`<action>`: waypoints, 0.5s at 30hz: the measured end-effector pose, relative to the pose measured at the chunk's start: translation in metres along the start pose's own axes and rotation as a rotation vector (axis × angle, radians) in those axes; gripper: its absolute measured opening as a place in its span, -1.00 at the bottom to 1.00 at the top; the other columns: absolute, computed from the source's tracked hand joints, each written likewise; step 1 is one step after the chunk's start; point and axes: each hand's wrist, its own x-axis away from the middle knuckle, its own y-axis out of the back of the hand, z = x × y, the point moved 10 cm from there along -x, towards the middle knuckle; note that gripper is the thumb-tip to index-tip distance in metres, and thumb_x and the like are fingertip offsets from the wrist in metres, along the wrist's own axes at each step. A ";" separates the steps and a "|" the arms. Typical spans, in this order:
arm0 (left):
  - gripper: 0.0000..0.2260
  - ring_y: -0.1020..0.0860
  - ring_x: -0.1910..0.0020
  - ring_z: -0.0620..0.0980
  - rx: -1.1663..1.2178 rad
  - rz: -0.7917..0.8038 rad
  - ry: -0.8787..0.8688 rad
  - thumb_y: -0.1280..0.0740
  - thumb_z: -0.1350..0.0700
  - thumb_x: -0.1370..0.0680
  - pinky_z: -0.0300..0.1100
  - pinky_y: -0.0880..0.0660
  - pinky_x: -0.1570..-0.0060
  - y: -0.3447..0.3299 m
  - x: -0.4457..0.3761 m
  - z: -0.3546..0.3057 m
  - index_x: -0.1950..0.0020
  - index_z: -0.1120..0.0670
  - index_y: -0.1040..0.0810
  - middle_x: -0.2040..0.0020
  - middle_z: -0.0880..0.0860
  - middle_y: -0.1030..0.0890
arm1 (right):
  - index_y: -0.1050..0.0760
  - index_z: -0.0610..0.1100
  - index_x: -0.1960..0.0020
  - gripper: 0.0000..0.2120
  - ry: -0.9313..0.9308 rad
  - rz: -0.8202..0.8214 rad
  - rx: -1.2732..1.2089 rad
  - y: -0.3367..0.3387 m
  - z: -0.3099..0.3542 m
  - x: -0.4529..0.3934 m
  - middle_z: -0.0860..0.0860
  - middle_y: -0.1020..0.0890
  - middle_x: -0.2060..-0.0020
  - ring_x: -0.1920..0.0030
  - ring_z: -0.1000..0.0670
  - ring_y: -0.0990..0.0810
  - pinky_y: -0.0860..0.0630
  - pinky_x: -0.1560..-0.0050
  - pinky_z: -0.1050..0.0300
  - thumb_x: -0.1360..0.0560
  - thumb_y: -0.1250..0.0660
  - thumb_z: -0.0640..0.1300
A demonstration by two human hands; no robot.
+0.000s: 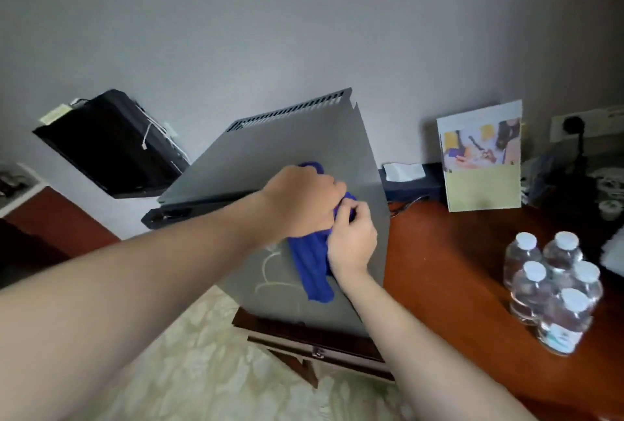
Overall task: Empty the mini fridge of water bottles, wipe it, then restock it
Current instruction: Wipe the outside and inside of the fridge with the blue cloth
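Both hands' fingers (351, 209) gripping cloth (312, 268)

To my right, on the wooden desk (456, 285), a printed card (481, 158) stands upright near the wall, a tissue box (410, 180) just left of it. At far left, a black case (108, 147) leans against the wall. Below me lies a pale patterned carpet (202, 370).

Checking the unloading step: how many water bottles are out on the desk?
5 water bottles, clustered upright on the wooden desk right of the mini fridge. More may be hidden behind them.
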 end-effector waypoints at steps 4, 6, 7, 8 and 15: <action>-0.77 -0.57 0.02 0.19 0.295 -0.159 0.281 -0.22 -0.02 -0.60 0.02 -0.49 0.13 0.027 0.059 0.055 -0.12 0.12 -0.46 -0.02 0.10 -0.59 | -0.54 -0.11 0.04 -0.70 0.170 0.096 0.060 0.008 0.072 0.008 -0.01 -0.64 0.15 0.02 -0.14 -0.59 -0.34 0.10 0.08 -0.66 -0.18 0.08; -0.77 -0.57 0.05 0.18 0.426 -0.288 0.389 -0.25 -0.02 -0.60 0.00 -0.48 0.14 0.037 0.093 0.076 -0.09 0.13 -0.48 0.03 0.10 -0.60 | -0.55 -0.09 -0.04 -0.69 0.247 0.230 0.022 -0.002 0.092 0.024 -0.02 -0.67 -0.01 -0.08 -0.07 -0.59 -0.44 -0.07 0.07 -0.66 -0.17 0.11; -0.78 -0.56 0.07 0.18 0.467 -0.362 0.440 -0.25 -0.01 -0.60 -0.02 -0.46 0.16 0.041 0.109 0.085 -0.08 0.13 -0.49 0.05 0.09 -0.60 | -0.56 -0.10 -0.16 -0.66 0.283 0.295 0.009 -0.008 0.102 0.034 -0.03 -0.64 -0.13 -0.17 -0.03 -0.57 -0.43 -0.20 0.09 -0.65 -0.17 0.12; -0.78 -0.56 0.07 0.18 0.490 -0.406 0.469 -0.26 -0.01 -0.60 -0.01 -0.46 0.17 0.042 0.122 0.089 -0.07 0.14 -0.49 0.06 0.09 -0.60 | -0.52 -0.10 -0.32 -0.59 0.313 0.360 0.007 -0.015 0.110 0.047 -0.03 -0.57 -0.26 -0.28 0.01 -0.51 -0.38 -0.31 0.13 -0.64 -0.20 0.14; -0.75 -0.51 -0.07 0.12 0.464 -0.448 0.507 -0.20 -0.04 -0.64 0.07 -0.51 0.12 0.005 0.168 0.112 -0.13 0.13 -0.46 -0.04 0.06 -0.57 | -0.21 -0.09 -0.57 -0.17 0.621 0.378 0.379 -0.048 0.132 0.096 -0.06 -0.38 -0.41 -0.42 -0.09 -0.34 -0.21 -0.45 -0.13 -0.45 -0.44 0.23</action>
